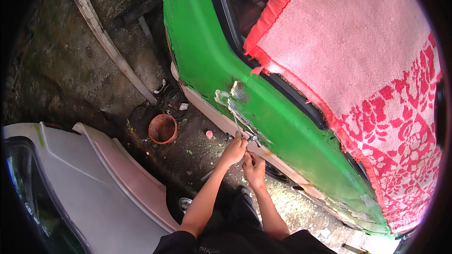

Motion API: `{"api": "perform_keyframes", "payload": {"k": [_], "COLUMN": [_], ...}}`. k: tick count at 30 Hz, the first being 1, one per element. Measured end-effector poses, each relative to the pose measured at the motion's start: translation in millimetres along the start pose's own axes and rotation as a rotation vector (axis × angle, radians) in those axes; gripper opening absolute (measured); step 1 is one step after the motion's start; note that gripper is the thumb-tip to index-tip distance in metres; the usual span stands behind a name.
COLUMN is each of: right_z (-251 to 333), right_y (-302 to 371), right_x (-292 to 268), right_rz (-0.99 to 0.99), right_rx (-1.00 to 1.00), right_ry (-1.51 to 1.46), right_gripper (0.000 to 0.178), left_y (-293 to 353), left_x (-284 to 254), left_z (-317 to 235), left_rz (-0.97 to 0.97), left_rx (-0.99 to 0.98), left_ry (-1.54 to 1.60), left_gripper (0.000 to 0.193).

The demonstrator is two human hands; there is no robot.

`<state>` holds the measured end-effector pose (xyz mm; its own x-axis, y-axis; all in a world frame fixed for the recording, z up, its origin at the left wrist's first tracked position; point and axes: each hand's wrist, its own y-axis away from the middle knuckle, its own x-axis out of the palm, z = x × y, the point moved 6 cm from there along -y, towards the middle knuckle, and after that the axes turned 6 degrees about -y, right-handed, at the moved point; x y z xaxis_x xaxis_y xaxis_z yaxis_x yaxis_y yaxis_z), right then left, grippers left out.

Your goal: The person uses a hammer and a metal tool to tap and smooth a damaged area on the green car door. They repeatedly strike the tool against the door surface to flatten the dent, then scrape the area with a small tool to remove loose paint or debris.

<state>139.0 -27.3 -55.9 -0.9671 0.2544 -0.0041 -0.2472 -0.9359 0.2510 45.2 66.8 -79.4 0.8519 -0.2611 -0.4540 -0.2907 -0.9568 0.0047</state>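
Note:
My left hand (235, 150) is closed around a thin metal rod-like tool (236, 120), which points up and away toward the car body. A small dark metal fitting (253, 138) shows just beyond my left fingers; whether it belongs to the tool I cannot tell. Right beside and below, my right hand (254, 170) has its fingers pinched together, and what they hold is too small to make out. Both hands are close to the lower side of a green car body (202, 42). Peeling pale filler and bare damaged metal (239, 92) mark the green panel above the tool.
A red-and-white patterned cloth (353, 47) drapes over the green car. On the left stands a grey vehicle (89, 178). Between them, a reddish-brown pot (163, 129) and a pink round object (209, 134) lie on dirty ground. A long curved strip (101, 33) is further off.

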Motion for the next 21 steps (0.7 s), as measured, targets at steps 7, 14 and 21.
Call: {"api": "perform_keyframes", "payload": {"k": [7, 14, 21], "right_z": [-4, -5, -7], "right_y": [-2, 6, 0], "right_x": [-14, -31, -27], "right_rz": [0.149, 0.111, 0.009], "right_rx": [0.1, 0.006, 0.005], "right_ry": [-0.235, -0.306, -0.249], "right_gripper": [0.018, 0.014, 0.01], "left_y": [17, 24, 13], "left_x": [18, 26, 24], "left_z": [-5, -19, -7], "left_rz": [0.019, -0.031, -0.035], "left_rx": [-0.183, -0.092, -0.111], "left_ry": [0.056, -0.109, 0.067], "left_gripper": [0.044, 0.043, 0.052]}}
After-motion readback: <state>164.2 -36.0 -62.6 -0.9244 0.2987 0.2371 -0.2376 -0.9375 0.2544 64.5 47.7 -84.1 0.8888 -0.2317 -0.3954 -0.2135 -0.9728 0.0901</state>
